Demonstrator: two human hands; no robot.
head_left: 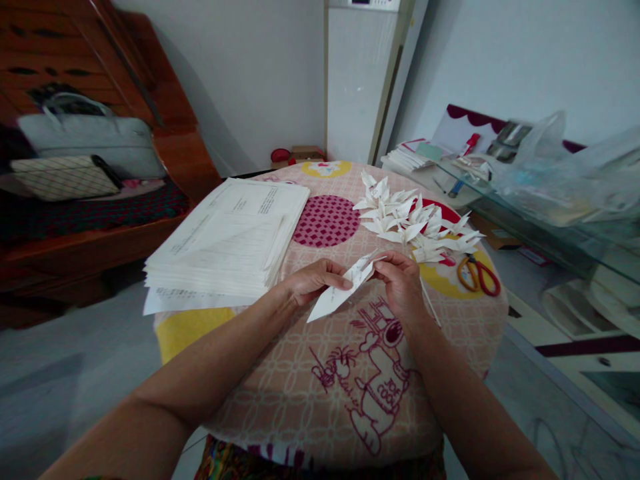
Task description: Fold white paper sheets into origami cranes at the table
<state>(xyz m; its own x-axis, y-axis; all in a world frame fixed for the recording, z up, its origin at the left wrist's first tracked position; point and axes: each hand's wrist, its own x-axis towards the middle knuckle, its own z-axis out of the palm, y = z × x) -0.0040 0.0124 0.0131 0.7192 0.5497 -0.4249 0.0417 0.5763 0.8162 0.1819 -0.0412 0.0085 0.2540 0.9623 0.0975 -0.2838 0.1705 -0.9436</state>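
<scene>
Between my two hands, above the middle of the round table, is a folded piece of white printed paper, narrow and pointed at its lower left end. My left hand pinches its middle, thumb on top. The fingertips of my right hand grip its upper right end. Behind my right hand lies a heap of folded paper cranes made of the same white paper. To the right of that hand rest scissors with red and yellow handles. A thin white stick shows beside my right wrist.
A thick stack of printed sheets lies at the table's left on a patterned tablecloth. At right stands a glass-topped table with plastic bags. A wooden bench at left holds a grey handbag.
</scene>
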